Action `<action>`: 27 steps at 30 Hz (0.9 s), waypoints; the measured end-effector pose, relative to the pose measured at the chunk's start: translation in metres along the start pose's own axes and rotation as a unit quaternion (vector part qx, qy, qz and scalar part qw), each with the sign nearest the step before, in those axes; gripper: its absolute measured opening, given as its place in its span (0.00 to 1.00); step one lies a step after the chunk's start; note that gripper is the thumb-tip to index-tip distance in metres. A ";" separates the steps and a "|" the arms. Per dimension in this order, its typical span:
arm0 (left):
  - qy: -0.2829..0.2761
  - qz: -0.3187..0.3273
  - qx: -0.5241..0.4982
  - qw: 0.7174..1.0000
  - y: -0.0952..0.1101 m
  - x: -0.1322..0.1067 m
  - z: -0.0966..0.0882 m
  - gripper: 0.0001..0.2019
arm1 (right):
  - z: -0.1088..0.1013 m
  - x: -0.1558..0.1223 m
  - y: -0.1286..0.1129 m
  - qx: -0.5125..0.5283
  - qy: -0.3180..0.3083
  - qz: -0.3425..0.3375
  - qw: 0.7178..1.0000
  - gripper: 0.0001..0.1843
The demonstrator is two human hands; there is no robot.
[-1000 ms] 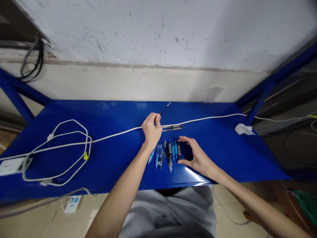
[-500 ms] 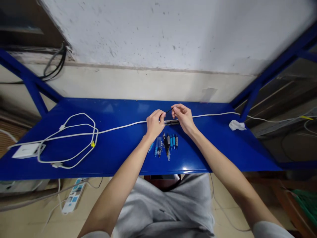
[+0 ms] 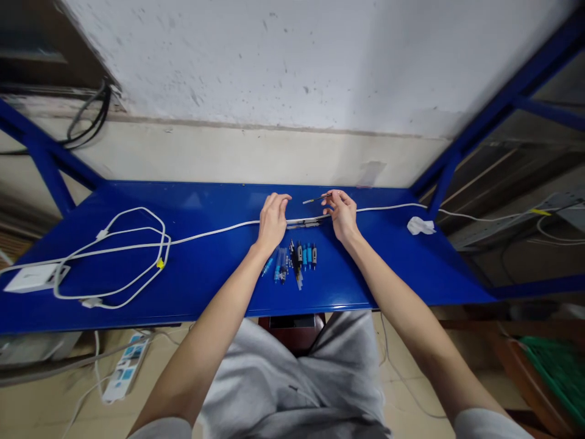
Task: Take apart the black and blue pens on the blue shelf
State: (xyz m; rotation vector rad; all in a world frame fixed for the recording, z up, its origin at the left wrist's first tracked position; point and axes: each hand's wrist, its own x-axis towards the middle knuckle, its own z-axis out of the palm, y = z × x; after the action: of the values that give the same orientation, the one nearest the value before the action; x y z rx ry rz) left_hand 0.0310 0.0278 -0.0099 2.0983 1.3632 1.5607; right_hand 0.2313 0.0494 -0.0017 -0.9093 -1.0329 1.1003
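My right hand (image 3: 342, 214) pinches a thin dark pen refill (image 3: 314, 199) by one end and holds it level above the blue shelf (image 3: 205, 274). My left hand (image 3: 272, 221) rests on the shelf with its fingers stretched out, beside a long white cable (image 3: 214, 231). Between the hands lie a couple of grey pen barrels (image 3: 305, 224). Just in front of them is a small row of several pen parts (image 3: 292, 261), blue, black and clear.
A looped white cable (image 3: 123, 256) and a white adapter (image 3: 31, 277) lie on the shelf's left. A white plug (image 3: 420, 226) sits at the right end. Blue frame struts rise on both sides; a power strip (image 3: 123, 366) lies on the floor.
My left hand has let go of the refill and flattened on the shelf. My right hand now holds the refill alone, a little to the right. The view has shifted slightly.
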 end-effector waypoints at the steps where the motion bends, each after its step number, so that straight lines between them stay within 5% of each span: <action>1: 0.012 0.000 -0.002 1.000 0.000 0.002 -0.002 0.18 | -0.001 0.000 0.000 0.003 -0.003 0.005 1.000 0.18; 6: 0.043 -0.009 -0.008 0.999 0.009 0.013 -0.028 0.20 | 0.001 -0.003 0.000 0.006 -0.023 0.024 0.999 0.23; 9: 0.021 -0.070 0.012 0.997 0.012 0.007 -0.055 0.28 | 0.002 -0.003 0.001 -0.015 -0.034 0.034 0.999 0.24; 15: -0.134 -0.129 0.146 0.972 0.004 -0.040 -0.093 0.19 | 0.005 -0.003 0.003 -0.017 -0.097 0.036 0.994 0.26; 19: -0.165 -0.161 0.223 0.947 0.016 -0.060 -0.101 0.08 | 0.011 -0.004 0.007 -0.036 -0.137 0.042 0.989 0.27; 27: -0.322 -0.181 0.317 0.874 0.040 -0.052 -0.091 0.14 | 0.019 -0.013 0.003 -0.082 -0.240 0.012 0.967 0.24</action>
State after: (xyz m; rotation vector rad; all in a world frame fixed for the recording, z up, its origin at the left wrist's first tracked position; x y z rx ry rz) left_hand -0.0240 -0.0659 0.0193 2.1692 1.9652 0.2036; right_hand 0.2104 0.0389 -0.0014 -0.8021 -1.5323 1.3051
